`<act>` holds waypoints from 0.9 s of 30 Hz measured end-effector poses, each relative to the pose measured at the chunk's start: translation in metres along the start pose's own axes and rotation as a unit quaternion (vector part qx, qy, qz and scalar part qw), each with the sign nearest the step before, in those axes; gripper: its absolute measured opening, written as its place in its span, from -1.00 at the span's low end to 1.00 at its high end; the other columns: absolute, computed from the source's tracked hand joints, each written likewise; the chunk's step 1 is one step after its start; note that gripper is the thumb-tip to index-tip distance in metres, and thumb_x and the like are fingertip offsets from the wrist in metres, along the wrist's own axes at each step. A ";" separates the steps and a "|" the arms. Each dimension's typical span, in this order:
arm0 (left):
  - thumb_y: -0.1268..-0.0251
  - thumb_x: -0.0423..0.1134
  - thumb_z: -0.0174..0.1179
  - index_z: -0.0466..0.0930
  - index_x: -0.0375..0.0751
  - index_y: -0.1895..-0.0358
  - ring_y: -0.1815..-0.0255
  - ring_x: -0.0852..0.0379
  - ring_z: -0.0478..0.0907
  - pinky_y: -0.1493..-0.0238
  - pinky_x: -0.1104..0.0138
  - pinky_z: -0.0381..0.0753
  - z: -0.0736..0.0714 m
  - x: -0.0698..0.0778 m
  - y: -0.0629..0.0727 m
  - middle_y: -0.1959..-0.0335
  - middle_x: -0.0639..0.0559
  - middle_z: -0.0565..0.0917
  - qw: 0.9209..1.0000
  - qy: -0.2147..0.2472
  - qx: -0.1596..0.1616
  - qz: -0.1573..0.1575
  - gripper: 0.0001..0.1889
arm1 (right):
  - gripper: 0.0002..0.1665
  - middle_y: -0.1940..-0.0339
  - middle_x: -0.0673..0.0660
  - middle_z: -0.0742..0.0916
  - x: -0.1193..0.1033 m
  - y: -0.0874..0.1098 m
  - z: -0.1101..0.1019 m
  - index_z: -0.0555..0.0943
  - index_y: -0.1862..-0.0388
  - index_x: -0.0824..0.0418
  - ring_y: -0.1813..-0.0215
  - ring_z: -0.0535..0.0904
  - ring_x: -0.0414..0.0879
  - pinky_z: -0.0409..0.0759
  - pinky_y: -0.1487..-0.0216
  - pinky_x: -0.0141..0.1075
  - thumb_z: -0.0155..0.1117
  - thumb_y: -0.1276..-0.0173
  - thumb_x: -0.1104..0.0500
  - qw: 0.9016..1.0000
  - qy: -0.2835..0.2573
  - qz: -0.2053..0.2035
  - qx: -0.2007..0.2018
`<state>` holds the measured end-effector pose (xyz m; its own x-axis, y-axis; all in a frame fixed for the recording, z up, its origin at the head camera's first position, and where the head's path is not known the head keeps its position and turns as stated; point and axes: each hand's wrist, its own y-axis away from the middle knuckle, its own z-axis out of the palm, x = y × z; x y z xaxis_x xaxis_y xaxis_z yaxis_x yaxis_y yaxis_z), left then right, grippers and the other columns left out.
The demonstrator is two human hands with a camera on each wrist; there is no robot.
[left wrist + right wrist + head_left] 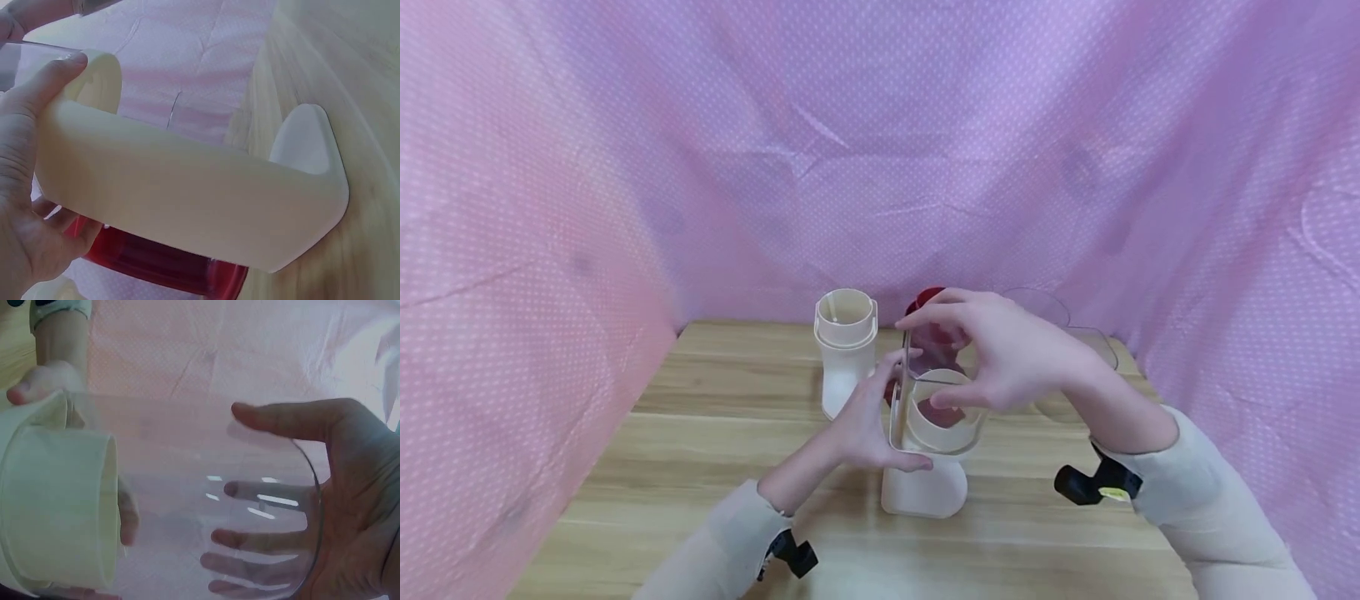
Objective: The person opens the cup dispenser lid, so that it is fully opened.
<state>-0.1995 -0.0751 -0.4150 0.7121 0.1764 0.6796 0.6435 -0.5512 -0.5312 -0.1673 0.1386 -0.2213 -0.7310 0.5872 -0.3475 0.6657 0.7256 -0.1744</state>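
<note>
A cream stand (936,483) with a round, ring-shaped top and a flat foot stands upright on the table in the head view. My left hand (868,417) grips its upper part, thumb near the rim on one side and fingers round the other. The left wrist view shows the stand's long smooth body (181,187) leading down to the foot. My right hand (1007,350) holds a clear, tube-like cover (169,456), thumb on one side and fingers spread along the other. In the right wrist view, the cover's lower end surrounds the stand's cream collar (62,500).
Another cream stand (842,375) with an open round top stands at the back left. Behind my hands is a red stand (931,295), partly hidden. More clear covers (1093,343) are at the back right. Pink dotted cloth (880,167) hangs round the wooden table (700,492).
</note>
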 end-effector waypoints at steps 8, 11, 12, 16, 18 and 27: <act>0.46 0.04 0.80 0.14 0.06 -0.56 -0.20 0.16 0.59 -0.11 0.25 0.72 -0.001 0.004 0.001 -0.25 0.12 0.64 1.000 0.009 -0.003 -0.021 0.34 | -0.03 0.00 -0.03 0.66 0.007 0.000 -0.004 0.48 -0.54 -0.03 0.03 0.58 -0.15 0.67 -0.01 -0.28 0.69 -0.15 -0.04 1.000 -0.014 -0.018 -0.016; 0.45 0.00 0.81 0.11 0.10 -0.58 -0.25 0.16 0.60 -0.15 0.26 0.72 -0.002 0.003 0.000 -0.29 0.10 0.63 1.000 0.016 -0.014 -0.023 0.36 | 0.00 0.03 -0.05 0.68 0.007 -0.001 -0.003 0.46 -0.54 -0.07 0.06 0.60 -0.16 0.64 0.02 -0.28 0.68 -0.15 -0.14 1.000 -0.014 -0.010 -0.017; 0.45 0.00 0.81 0.10 0.10 -0.58 -0.26 0.16 0.60 -0.16 0.26 0.72 -0.002 0.002 0.000 -0.29 0.09 0.63 0.999 0.017 -0.016 -0.022 0.36 | -0.01 0.03 -0.05 0.69 0.007 -0.001 -0.003 0.47 -0.54 -0.07 0.06 0.61 -0.16 0.64 0.03 -0.28 0.68 -0.14 -0.15 1.000 -0.016 -0.005 -0.017; 0.44 -0.01 0.80 0.08 0.10 -0.58 -0.22 0.18 0.60 -0.15 0.30 0.71 -0.005 0.001 -0.001 -0.27 0.08 0.64 0.999 0.017 -0.028 -0.019 0.36 | -0.03 0.09 -0.04 0.69 0.004 -0.002 0.000 0.50 -0.49 -0.03 0.10 0.62 -0.11 0.64 0.09 -0.30 0.71 -0.11 -0.10 1.000 -0.022 0.013 -0.008; 0.44 0.00 0.81 0.09 0.11 -0.58 -0.21 0.19 0.60 -0.13 0.31 0.72 -0.006 0.000 -0.001 -0.26 0.08 0.65 0.999 0.016 -0.029 -0.019 0.36 | -0.04 0.10 -0.04 0.68 0.002 -0.001 0.001 0.52 -0.48 -0.04 0.11 0.61 -0.12 0.63 0.10 -0.30 0.72 -0.09 -0.08 1.000 -0.019 0.025 -0.001; 0.43 0.01 0.81 0.04 0.16 -0.64 -0.24 0.19 0.64 -0.18 0.29 0.74 -0.007 -0.004 -0.004 -0.24 0.10 0.68 0.999 0.012 -0.028 -0.018 0.42 | 0.01 -0.18 -0.16 0.68 -0.005 0.002 0.003 0.53 -0.49 -0.14 -0.03 0.62 -0.26 0.68 -0.11 -0.17 0.74 -0.03 -0.17 0.999 0.013 0.026 0.030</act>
<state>-0.2073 -0.0796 -0.4122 0.6808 0.1773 0.7107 0.6517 -0.5896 -0.4772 -0.1619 0.1361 -0.2233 -0.6981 0.6331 -0.3346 0.7103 0.6713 -0.2117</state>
